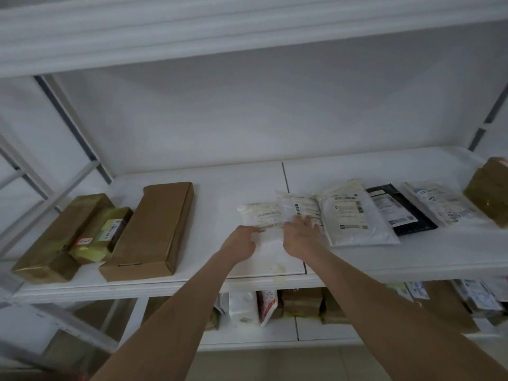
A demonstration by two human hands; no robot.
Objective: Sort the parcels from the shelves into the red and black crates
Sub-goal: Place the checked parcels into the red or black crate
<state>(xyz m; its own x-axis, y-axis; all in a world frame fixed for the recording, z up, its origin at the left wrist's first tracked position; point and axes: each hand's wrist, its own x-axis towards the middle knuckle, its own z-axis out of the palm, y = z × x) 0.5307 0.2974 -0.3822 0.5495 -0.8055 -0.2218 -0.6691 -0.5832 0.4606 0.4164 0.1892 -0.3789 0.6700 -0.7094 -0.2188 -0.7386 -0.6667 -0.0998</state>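
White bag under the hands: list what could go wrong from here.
1. The small clear bag appears to overlap the white bag; lifting one could drag the other along.
2. The left grip pinches only the bag's near edge, so the smooth plastic may slip free.

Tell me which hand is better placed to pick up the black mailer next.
Right, probably. The right hand touches the white mailers on the side nearer the black mailer, which lies further right on the shelf; the left hand would have to cross over it.
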